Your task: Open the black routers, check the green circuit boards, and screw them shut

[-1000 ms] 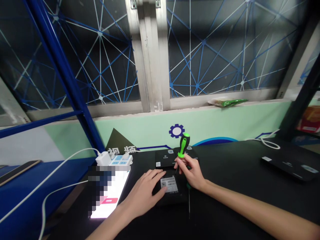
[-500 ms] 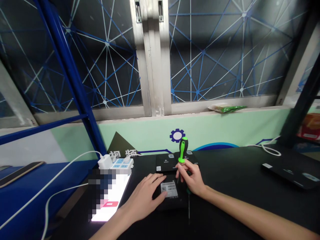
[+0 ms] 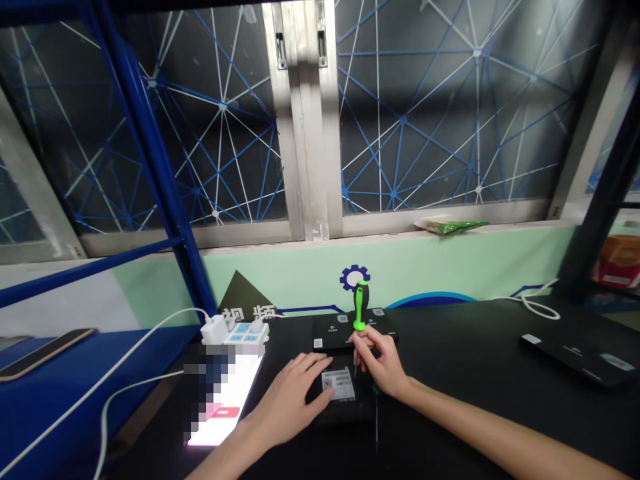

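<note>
A black boxy device (image 3: pixel 345 412) with a white printed label (image 3: pixel 338 385) lies on the black table in front of me. My left hand (image 3: pixel 295 397) rests over its left side, fingers stretched, thumb on the label's edge. In my right hand (image 3: pixel 383 360) is a screwdriver (image 3: pixel 361 307) with a green and black handle, held upright near the collar and shaft. Its thin shaft runs down to the device's upper right; the tip is hard to make out. Partly under my right hand lies a second screwdriver (image 3: pixel 377 423), its shaft pointing toward me.
Flat black devices (image 3: pixel 330 329) lie just behind, and another black device (image 3: pixel 575 360) lies at the right. On the left are a lit screen (image 3: pixel 227 400), a white power strip (image 3: pixel 249 331) with cables and a phone (image 3: pixel 47 353). A green packet (image 3: pixel 450 227) rests on the windowsill.
The screwdriver's handle has shifted slightly left and stands straighter, my right hand moving with it. My left hand stays on the device. The whole view has tilted up a little.
</note>
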A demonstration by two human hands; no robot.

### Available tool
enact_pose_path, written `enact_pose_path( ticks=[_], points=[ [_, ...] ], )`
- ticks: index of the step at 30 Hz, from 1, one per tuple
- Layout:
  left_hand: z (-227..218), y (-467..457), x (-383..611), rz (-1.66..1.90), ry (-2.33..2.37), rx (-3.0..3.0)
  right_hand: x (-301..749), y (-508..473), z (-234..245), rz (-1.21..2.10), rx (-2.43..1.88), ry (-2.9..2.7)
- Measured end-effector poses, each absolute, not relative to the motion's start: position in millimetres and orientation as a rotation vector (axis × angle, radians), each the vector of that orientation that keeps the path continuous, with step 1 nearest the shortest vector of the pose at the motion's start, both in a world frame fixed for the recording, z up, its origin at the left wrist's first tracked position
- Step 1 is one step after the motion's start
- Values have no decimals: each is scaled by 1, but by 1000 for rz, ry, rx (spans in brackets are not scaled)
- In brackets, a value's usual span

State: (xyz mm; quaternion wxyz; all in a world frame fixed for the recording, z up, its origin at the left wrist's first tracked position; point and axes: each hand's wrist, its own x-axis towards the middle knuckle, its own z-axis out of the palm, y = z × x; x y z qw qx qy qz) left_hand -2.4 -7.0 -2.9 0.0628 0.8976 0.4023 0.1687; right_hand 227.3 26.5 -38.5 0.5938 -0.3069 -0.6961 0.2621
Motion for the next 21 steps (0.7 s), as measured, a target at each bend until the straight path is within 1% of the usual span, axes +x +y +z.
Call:
enact_pose_path(
  ticks=[7,15,21],
  points=[
    [1,-10,1,514,1242,2696,228,26,-38,581,-702,-1651],
    [3,-7,3,648,1462,2553,227,27,-40,551,-690,-1672],
    [5,-5,2,581,1572,2512,228,28,-42,535,-688,-1662]
  ],
)
